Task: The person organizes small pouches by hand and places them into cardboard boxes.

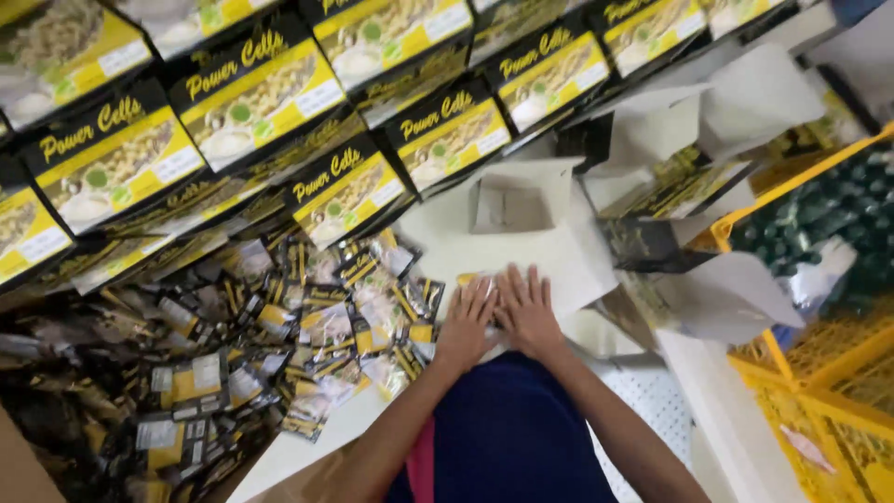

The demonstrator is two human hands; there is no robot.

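Where sachets (307, 326) crowd left, hands (498, 317) press flat.

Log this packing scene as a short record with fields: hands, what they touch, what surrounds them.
left hand: flat, palm down, fingers spread, pressing on a small sachet
right hand: flat beside the left, touching it, also pressing down
sachet: mostly hidden under the hands; only a yellow edge shows
work surface: white
left of hands: loose pile of sachets, black and yellow
above: rows of black and yellow cartons
ahead: open white carton
right: yellow crate
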